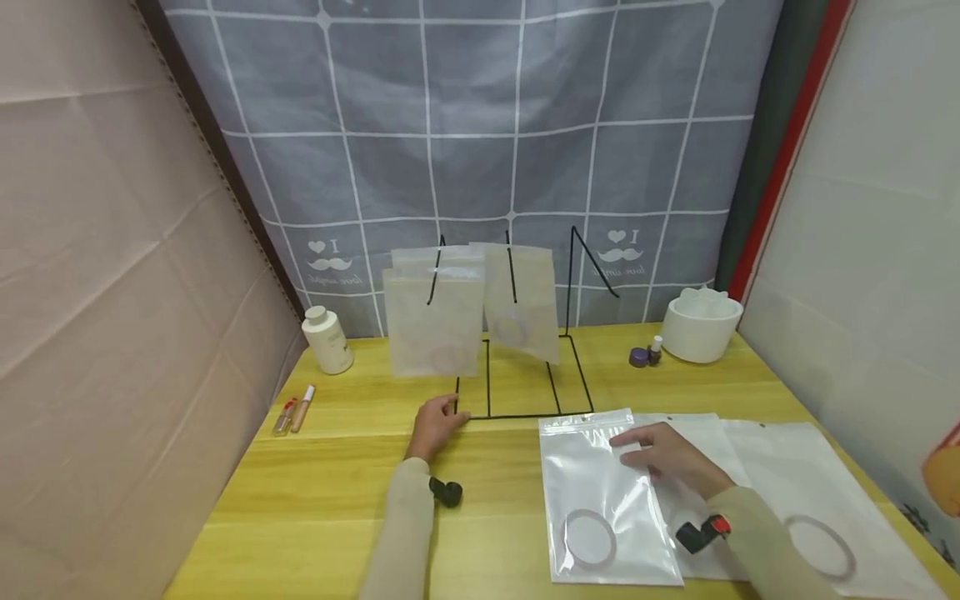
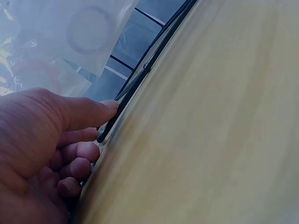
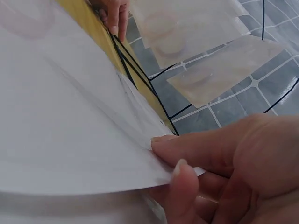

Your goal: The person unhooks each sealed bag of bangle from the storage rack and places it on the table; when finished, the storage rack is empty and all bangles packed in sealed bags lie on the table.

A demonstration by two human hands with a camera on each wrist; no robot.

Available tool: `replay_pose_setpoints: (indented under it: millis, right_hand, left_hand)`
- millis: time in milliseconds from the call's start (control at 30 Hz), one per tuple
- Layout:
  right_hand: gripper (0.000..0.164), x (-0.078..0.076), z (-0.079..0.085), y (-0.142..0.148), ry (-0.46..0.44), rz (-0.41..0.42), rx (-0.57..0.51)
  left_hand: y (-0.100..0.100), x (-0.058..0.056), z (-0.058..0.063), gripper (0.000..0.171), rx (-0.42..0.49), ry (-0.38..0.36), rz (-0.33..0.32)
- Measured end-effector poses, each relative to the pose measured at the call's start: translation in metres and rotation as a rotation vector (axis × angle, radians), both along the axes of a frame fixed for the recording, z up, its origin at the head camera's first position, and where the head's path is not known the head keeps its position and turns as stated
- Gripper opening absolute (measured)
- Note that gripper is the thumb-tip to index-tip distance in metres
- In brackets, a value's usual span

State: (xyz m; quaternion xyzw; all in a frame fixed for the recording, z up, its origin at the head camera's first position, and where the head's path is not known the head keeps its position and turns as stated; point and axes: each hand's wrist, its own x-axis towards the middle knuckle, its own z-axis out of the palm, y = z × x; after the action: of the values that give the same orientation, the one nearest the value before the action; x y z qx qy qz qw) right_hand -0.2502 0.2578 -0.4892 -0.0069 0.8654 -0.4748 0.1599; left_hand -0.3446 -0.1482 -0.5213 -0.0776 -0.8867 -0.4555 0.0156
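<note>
Left hand (image 1: 435,427) rests at the front left corner of the black wire rack (image 1: 525,367), fingers curled about the base wire; the left wrist view shows the thumb and fingertips (image 2: 88,150) on either side of the wire where it meets the worktop (image 1: 337,500). Right hand (image 1: 667,458) pinches the upper edge of the nearest clear zip bag (image 1: 600,500) between thumb and forefinger (image 3: 187,147), as the right wrist view shows, with that edge lifted slightly off the surface.

Status, as judged from the present layout:

1. Hung: about 3 frosted bags (image 1: 442,317) hang on the upright prongs of the rack. They overlap, so the exact count cannot be confirmed. At least 1 shows a ring inside.
2. In hand: 1 clear zip bag holding a ring (image 1: 590,537) lies flat on the worktop, just in front of and to the right of the rack, gripped at its top edge but not yet raised.
3. Waiting: at least 2 further bags (image 1: 810,500) lie beneath and to the right of it, overlapping; 1 holds a ring.
4. Free capacity: the rightmost prong (image 1: 573,267) carries nothing.

Assessment: the work appears roughly half complete. The rack is steadied and the next bag is grasped.

Other items on the worktop: a white bottle (image 1: 327,338) at left, 2 slim tubes (image 1: 295,408) near the left edge, a white pot (image 1: 701,325) and a small purple-capped bottle (image 1: 645,353) at right.
</note>
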Motion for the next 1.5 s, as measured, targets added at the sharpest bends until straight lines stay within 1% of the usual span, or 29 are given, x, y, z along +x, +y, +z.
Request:
replay_pose_setpoints:
  millis: [100,200,233,333,433,467,600,667,833,967,1000,1100,1200,1267,1333,1433,1500]
  right_hand:
    - [0.035,0.000,-0.005,0.000,0.038,0.012,0.026]
    - [0.033,-0.001,-0.008,-0.001,0.117,0.042,0.058]
    - [0.032,-0.001,-0.008,-0.001,0.157,0.056,0.083]
    - [0.029,-0.001,-0.009,-0.005,0.226,0.051,0.152]
    - [0.028,0.000,-0.010,-0.009,0.235,0.029,0.202]
    - [0.028,0.001,-0.010,-0.010,0.224,0.015,0.206]
    - [0.028,0.003,-0.009,-0.013,0.224,0.002,0.245]
    - [0.029,0.003,-0.008,-0.013,0.210,-0.005,0.261]
    - [0.031,0.002,-0.006,-0.011,0.164,-0.010,0.286]
    - [0.029,0.001,-0.003,-0.011,0.158,-0.006,0.293]
    - [0.028,0.000,-0.002,-0.011,0.171,0.003,0.294]
    - [0.027,-0.006,0.002,-0.014,0.210,0.022,0.300]
    - [0.029,-0.015,0.007,-0.019,0.250,0.045,0.295]
    - [0.030,-0.022,0.011,-0.024,0.270,0.046,0.289]
    - [0.033,-0.030,0.016,-0.028,0.293,0.043,0.262]
    - [0.037,-0.042,0.025,-0.036,0.379,0.034,0.236]
    - [0.037,-0.050,0.031,-0.041,0.454,0.022,0.190]
  left_hand:
    - [0.001,0.001,-0.001,0.050,-0.001,-0.005,-0.004]
    - [0.001,0.001,-0.001,0.050,-0.008,0.000,0.009]
    - [0.001,0.001,-0.001,0.050,-0.009,0.002,0.013]
    - [0.000,0.002,0.000,0.048,0.004,0.005,0.016]
    - [-0.001,0.003,0.001,0.048,0.017,0.004,0.010]
    - [-0.001,0.004,0.001,0.048,0.019,0.006,0.006]
    - [0.000,0.004,0.001,0.048,0.021,0.008,0.000]
    - [0.000,0.004,0.002,0.047,0.023,0.012,-0.001]
    - [0.001,0.006,0.004,0.048,0.011,0.014,-0.001]
    - [0.002,0.006,0.002,0.048,0.013,0.016,0.000]
    - [0.002,0.005,0.001,0.048,0.018,0.016,0.001]
    - [0.001,0.005,-0.003,0.048,0.017,0.015,0.004]
    - [0.001,0.004,-0.006,0.049,0.023,0.004,0.009]
    - [0.001,0.004,-0.006,0.049,0.029,-0.003,0.015]
    - [0.002,0.005,-0.005,0.049,0.040,-0.006,0.023]
    - [0.002,0.005,-0.003,0.049,0.034,0.001,0.022]
    - [0.001,0.005,-0.003,0.049,0.027,0.001,0.019]
